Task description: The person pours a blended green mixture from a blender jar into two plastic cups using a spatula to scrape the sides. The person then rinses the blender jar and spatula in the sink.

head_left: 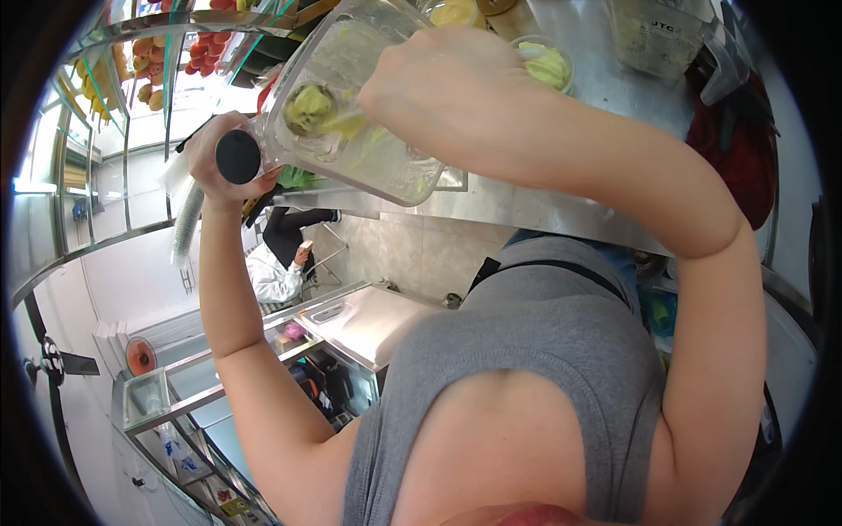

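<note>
My left hand (227,154) grips the handle of a clear blender jug (381,174), which is tipped on its side with its mouth towards my right hand. Pale green pulp lies round the blades and clings to the jug's walls. My right hand (454,85) is bent over the jug's rim, its fingers turned away from view; what it holds cannot be made out. Just beyond it stands a clear plastic cup of thick green blend (546,64). Behind the jug is a second cup with pale yellow contents (452,12).
The steel counter (608,89) bears another clear jug (658,39) at the back right, beside a dark red cloth (740,158). Fruit hangs by glass shelves (148,72) at the upper left. A seated person (273,273) is beyond the counter's left end. A chest freezer (368,322) stands behind me.
</note>
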Demonstrator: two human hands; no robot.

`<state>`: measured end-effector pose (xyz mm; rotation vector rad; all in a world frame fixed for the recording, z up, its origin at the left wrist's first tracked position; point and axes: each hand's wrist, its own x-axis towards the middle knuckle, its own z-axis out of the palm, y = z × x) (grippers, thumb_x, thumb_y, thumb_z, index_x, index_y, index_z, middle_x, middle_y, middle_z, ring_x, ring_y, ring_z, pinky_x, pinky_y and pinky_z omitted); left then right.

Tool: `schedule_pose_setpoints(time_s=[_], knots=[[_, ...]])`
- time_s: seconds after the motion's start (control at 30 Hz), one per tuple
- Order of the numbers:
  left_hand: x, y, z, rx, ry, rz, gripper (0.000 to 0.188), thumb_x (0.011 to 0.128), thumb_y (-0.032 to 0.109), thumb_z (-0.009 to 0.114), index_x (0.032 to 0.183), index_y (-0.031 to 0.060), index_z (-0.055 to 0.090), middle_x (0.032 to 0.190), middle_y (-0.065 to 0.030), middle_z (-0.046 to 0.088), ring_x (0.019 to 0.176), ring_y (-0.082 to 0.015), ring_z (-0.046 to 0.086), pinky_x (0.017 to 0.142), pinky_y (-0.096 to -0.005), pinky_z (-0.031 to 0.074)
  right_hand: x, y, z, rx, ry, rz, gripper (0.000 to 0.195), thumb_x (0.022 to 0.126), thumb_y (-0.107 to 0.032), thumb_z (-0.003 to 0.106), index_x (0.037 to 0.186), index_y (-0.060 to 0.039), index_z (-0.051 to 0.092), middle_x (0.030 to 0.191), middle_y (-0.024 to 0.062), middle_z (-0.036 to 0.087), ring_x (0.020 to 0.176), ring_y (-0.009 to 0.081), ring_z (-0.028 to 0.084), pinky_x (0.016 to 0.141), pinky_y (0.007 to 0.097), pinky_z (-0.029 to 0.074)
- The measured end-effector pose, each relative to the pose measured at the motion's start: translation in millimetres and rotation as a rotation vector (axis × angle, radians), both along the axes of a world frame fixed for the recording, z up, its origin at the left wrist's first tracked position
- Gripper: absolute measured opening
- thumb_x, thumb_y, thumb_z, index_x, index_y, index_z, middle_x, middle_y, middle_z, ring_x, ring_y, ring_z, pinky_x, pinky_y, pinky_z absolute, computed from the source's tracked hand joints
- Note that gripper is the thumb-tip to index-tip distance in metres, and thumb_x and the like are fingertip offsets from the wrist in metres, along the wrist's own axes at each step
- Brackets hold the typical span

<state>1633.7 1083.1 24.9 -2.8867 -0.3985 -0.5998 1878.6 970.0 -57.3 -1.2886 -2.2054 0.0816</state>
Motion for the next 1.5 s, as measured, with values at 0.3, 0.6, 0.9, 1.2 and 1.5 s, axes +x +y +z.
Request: schedule_pose_setpoints(time_s=[0.3,0.6,0.9,1.2,1.5], knots=[[-1,0,2,0.01,0.106,0.048,0.057,0.063,0.048,0.068,0.075,-0.0063,0.055,0.065,-0.0106,0.057,0.055,-0.0186,0.058,0.053,-0.0269,0.046,3,9,-9,0.004,0.082,-0.027,0.011,0.065,-0.008,0.064,0.076,-0.0059,0.066,0.075,0.0108,0.064,0.072,0.0243,0.064,0.058,0.0332,0.052],[2,-3,4,-0.007,0.126,0.049,0.055,0.061,0.044,0.068,0.074,-0.0072,0.054,0.066,-0.0111,0.058,0.056,-0.0184,0.057,0.054,-0.0268,0.046,4,9,-6,-0.005,0.045,-0.002,0.007,0.064,-0.006,0.063,0.07,-0.0044,0.065,0.071,0.0102,0.063,0.07,0.0246,0.064,0.057,0.0324,0.052],[7,-8,2,0.034,0.105,0.008,0.057,0.061,0.045,0.069,0.075,-0.008,0.054,0.065,-0.0128,0.057,0.055,-0.0202,0.056,0.054,-0.0266,0.046,3,7,-3,0.114,0.092,-0.004,0.007,0.065,-0.003,0.059,0.068,-0.0054,0.064,0.067,0.0109,0.063,0.068,0.0245,0.064,0.055,0.0318,0.051],[20,-19,3,0.016,-0.007,0.007,0.069,0.063,0.059,0.065,0.074,-0.0077,0.055,0.066,-0.0112,0.058,0.055,-0.018,0.056,0.054,-0.0262,0.046,0,3,-6,-0.049,0.025,-0.091,0.006,0.063,-0.004,0.061,0.067,-0.0054,0.065,0.067,0.0104,0.063,0.067,0.023,0.065,0.054,0.0315,0.051],[12,-20,8,0.055,0.054,0.051,0.073,0.063,0.063,0.063,0.08,-0.0082,0.057,0.069,-0.012,0.061,0.06,-0.0202,0.061,0.057,-0.0279,0.048,9,3,-4,-0.018,-0.06,-0.035,0.014,0.064,-0.006,0.066,0.078,-0.0073,0.067,0.082,0.0062,0.065,0.078,0.021,0.065,0.06,0.0305,0.052]])
